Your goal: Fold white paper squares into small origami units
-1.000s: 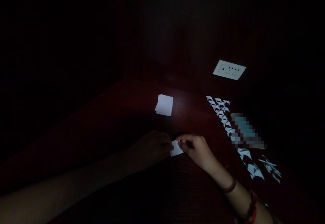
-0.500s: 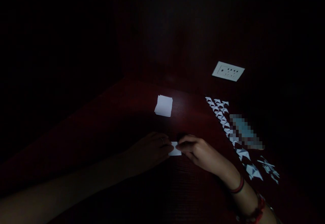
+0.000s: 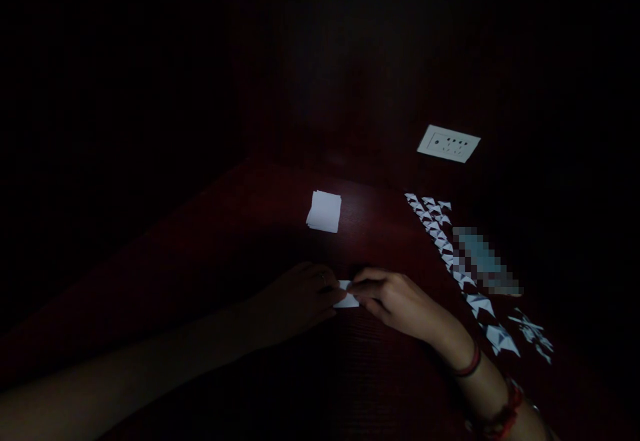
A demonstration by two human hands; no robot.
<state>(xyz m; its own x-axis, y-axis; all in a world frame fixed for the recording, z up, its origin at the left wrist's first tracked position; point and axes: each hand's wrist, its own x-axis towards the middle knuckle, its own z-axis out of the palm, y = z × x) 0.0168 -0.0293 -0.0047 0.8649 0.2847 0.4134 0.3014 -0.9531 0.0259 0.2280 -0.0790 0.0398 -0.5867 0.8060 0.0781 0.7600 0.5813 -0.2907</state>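
Note:
A small piece of white paper (image 3: pixel 349 301) lies on the dark red table in front of me. From the left, my left hand (image 3: pixel 307 291), with a ring on one finger, grips its edge and reaches its thumb across it. My right hand (image 3: pixel 393 296) has its fingers closed on the right side of the same paper. The fingertips nearly meet over its middle and cover part of it. Beyond both hands sits a stack of white paper squares (image 3: pixel 325 212).
Folded white paper pieces (image 3: pixel 440 241) run in rows along the right, with larger ones nearer me. Thin paper scraps (image 3: pixel 531 331) lie beside them. A blurred-out bluish object (image 3: pixel 485 261) rests to their right. A white socket plate (image 3: pixel 449 143) is on the wall behind.
My left thumb has slid slightly rightward over the paper, closer to my right fingertips. My right hand keeps its hold, and the whole view has shifted a little.

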